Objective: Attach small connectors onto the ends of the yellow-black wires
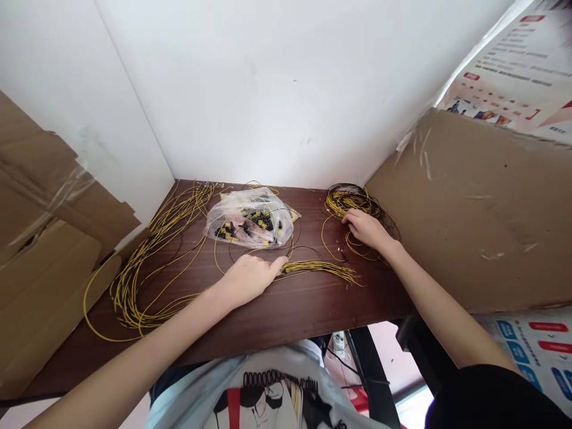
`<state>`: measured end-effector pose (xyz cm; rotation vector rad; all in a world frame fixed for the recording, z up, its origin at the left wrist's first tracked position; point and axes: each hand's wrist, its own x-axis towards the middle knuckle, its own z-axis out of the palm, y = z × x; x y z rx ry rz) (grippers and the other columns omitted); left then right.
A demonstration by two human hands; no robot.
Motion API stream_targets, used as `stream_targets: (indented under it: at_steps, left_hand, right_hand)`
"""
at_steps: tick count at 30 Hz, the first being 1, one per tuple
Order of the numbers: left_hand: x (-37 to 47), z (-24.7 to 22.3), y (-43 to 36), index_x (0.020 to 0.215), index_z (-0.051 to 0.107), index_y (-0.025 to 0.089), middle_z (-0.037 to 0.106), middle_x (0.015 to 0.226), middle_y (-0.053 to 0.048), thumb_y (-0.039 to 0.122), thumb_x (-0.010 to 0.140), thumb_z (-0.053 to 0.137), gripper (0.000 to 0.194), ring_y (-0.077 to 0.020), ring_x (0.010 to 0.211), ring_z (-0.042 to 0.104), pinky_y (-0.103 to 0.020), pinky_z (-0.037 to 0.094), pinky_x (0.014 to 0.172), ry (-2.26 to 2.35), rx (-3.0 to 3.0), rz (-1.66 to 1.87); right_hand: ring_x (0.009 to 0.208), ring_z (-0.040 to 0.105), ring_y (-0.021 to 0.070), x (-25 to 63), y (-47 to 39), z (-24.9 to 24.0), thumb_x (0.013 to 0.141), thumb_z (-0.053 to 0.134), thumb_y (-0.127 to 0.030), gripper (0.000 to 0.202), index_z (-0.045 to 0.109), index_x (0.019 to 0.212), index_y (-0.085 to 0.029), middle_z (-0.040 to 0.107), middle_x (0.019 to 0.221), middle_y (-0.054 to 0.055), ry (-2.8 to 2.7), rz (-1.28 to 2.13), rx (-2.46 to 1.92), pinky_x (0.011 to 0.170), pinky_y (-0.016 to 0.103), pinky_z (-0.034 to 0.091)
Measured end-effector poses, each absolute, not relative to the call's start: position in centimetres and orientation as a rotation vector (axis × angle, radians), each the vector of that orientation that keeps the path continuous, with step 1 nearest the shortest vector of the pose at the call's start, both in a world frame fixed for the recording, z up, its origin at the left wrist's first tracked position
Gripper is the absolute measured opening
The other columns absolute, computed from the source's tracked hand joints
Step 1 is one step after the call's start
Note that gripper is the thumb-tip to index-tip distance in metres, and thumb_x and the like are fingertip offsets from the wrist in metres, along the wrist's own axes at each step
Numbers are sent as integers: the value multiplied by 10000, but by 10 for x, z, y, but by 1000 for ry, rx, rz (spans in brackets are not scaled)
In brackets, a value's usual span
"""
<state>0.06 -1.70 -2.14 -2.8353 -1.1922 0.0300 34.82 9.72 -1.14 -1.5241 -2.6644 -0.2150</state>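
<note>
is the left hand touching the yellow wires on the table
Touching: the head view shows the left hand gripping the yellow wires, which come out right beside its thumb.

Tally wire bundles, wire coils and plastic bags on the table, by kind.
Yellow-and-black wire bundle, running through the left hand: 1
Yellow-and-black wire coil, by the right hand: 1
Translucent plastic bag of small parts: 1
Total: 3

Bare forearms (170, 341) reach forward. The left hand (251, 277) curls, thumb extended; the right hand (366, 229) points its fingers inward.
</note>
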Motion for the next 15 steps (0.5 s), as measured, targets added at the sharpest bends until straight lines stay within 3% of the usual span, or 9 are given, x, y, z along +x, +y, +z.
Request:
stream_targets:
  at_steps: [7,12,15]
  left_hand:
    - [-1,-15,-17,1190,508,210,698,718,-45,125,901,400,320,-214,637,668,-257,398,523,-1130,-2907,34]
    - [0,-11,-15,1162,521,200,704,750,-48,81,865,419,336,-231,664,672,-275,405,530,-1131,-2926,81]
    - [1,-10,-15,1157,516,201,703,752,-47,94,874,416,319,-228,666,670,-271,400,531,-1136,-2921,105]
  right_hand:
    - [962,532,231,364,105,-15,785,380,21,360,663,933,-146,622,988,122,-2683,-295,-1355,835,354,422]
    - [1107,448,306,330,80,7,854,517,-193,218,728,863,-247,571,1178,99,-2530,-301,-1428,877,465,361]
    - [975,525,248,305,59,21,889,498,-249,218,716,877,-245,632,1024,86,-2591,-96,-1405,845,405,375]
